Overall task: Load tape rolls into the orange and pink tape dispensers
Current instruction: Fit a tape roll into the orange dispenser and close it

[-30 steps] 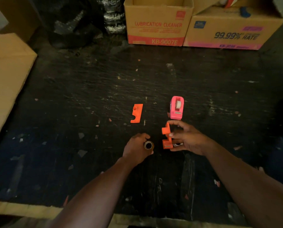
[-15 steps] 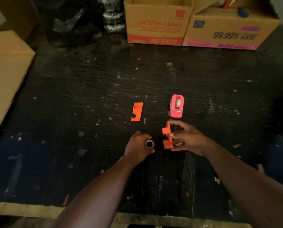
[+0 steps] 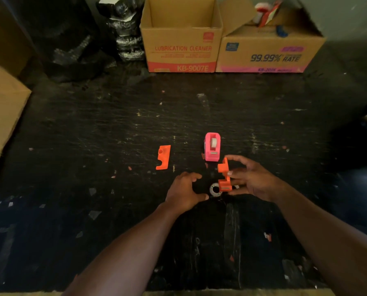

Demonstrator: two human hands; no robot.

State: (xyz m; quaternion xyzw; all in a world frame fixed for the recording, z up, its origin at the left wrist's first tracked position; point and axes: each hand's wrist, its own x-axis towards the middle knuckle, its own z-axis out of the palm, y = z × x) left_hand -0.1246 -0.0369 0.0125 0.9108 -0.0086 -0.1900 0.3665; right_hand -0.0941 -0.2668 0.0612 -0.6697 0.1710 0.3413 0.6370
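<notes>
A pink tape dispenser point(image 3: 212, 147) stands on the black table with a white roll seated in it. My right hand point(image 3: 253, 180) pinches one half of the orange dispenser point(image 3: 223, 175) and holds it upright on the table just in front of the pink one. A small tape roll point(image 3: 214, 189) lies flat against the base of that orange half. My left hand point(image 3: 184, 192) hovers just left of the roll with loosely curled fingers and holds nothing. The other orange half point(image 3: 163, 157) lies flat further left.
Two cardboard boxes point(image 3: 181, 37) point(image 3: 268, 48) stand along the back edge, with black wrapped bundles point(image 3: 125, 33) to their left. A large cardboard sheet point(image 3: 1, 112) overlaps the left side. Small scraps litter the scratched table point(image 3: 93, 129).
My left hand held the tape roll beside the orange half; now the roll rests on the table at that half's base and my left hand has let go. The right hand kept its hold.
</notes>
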